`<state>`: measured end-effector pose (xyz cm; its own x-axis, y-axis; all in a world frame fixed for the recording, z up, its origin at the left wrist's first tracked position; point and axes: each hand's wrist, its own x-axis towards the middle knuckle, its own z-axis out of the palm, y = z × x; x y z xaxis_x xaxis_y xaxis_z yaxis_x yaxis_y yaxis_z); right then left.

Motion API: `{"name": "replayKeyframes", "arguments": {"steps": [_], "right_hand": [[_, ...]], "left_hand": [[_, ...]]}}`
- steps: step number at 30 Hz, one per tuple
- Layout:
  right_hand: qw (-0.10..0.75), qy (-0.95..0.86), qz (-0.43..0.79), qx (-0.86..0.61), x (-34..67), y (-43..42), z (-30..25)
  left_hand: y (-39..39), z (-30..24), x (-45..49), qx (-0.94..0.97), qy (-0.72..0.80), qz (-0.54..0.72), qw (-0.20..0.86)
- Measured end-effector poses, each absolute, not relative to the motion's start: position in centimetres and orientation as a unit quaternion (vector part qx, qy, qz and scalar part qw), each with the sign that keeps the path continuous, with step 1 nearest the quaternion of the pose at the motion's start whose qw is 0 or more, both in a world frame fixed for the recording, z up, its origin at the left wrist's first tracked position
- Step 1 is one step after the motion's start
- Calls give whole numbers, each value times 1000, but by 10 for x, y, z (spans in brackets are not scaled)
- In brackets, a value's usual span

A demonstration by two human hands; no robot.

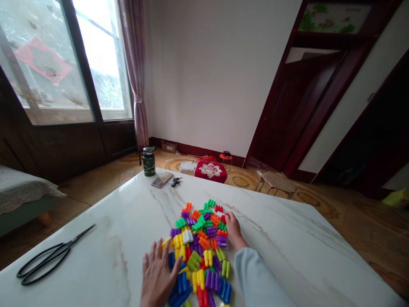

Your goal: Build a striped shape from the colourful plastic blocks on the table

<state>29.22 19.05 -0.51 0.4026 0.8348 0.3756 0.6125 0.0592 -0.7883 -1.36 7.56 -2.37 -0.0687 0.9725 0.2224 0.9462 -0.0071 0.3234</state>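
A heap of colourful plastic building blocks [194, 259], shaped like joined tubes, lies on the white marble-patterned table [275, 256]. My left hand [159, 270] is spread along the heap's left side, its fingertips by yellow and blue blocks [182, 281]. At the far right of the heap, my right hand [233, 226] has its fingers curled at a red block [223, 218]; a whitish piece shows beside it. The fingertips partly hide that block. Green, orange and purple blocks [221, 241] lie close to the right hand.
Black-handled scissors [53, 260] lie at the table's left. A dark green flask [148, 162], a phone [162, 179] and keys [175, 182] are near the far corner. Beyond the table are a red patterned stool [211, 171] and a brown stool [277, 183].
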Motion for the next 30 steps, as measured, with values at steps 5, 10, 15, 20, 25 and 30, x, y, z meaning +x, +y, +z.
{"name": "replayKeyframes", "arguments": {"steps": [5, 10, 15, 20, 25, 30], "right_hand": [[452, -549, 173, -682, 285, 178, -11], [384, -525, 182, -737, 292, 193, -5], [311, -469, 129, -817, 288, 230, 8], [265, -469, 107, -836, 274, 262, 16], [239, -492, 149, -824, 282, 274, 12], [270, -507, 159, -803, 321, 247, 11]], "left_hand": [[74, -21, -13, 685, 700, 198, 39], [73, -17, -12, 685, 700, 198, 49], [72, -15, -12, 683, 697, 211, 55], [73, -18, -13, 686, 697, 203, 55], [71, -16, -13, 689, 695, 200, 53], [70, -9, -12, 688, 696, 199, 51]]}}
